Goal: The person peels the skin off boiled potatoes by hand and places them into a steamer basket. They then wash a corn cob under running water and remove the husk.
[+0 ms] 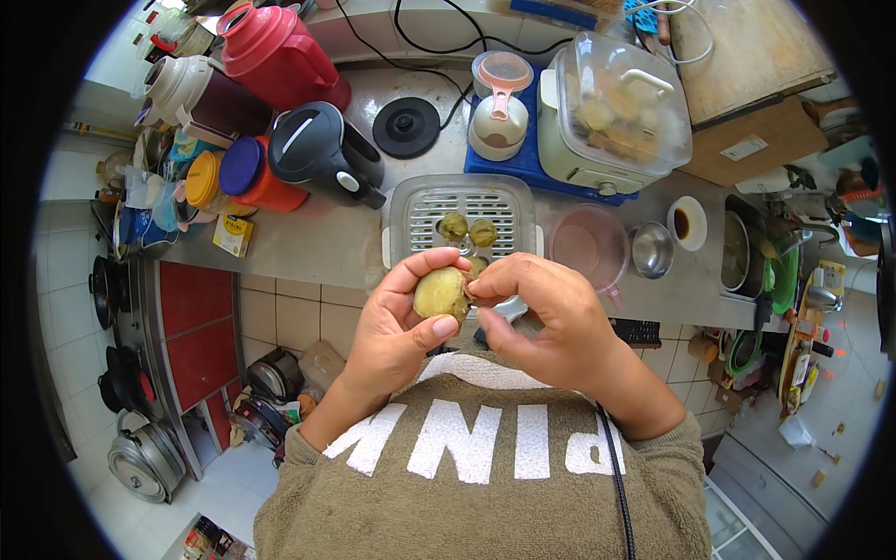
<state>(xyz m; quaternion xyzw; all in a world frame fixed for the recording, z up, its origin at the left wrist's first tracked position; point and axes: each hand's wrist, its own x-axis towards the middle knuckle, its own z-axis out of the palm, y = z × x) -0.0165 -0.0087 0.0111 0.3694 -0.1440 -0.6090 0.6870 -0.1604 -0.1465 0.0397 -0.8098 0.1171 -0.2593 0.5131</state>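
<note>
My left hand [395, 315] cradles a yellow-fleshed piece of cooked root vegetable [437, 294], likely potato, with fingers behind it and the thumb along its lower edge. Brownish skin [465, 302] clings to its right side. There my right hand [549, 315] touches the piece, its fingertips at the loose skin; the exact pinch is partly hidden. Beyond both hands lies a slotted steamer tray [406, 210] with pale handles on its sides. Two brownish-green pieces [453, 227] rest on its rack, and another [477, 265] is partly covered by my fingers.
A black electric kettle [315, 150] stands left of its base [406, 127]. Behind the tray is a lidded electric steamer [609, 119] with food inside. A pink clear jug [588, 245], a metal bowl [652, 250] and a white bowl of dark liquid [693, 227] stand right, before the sink [745, 231].
</note>
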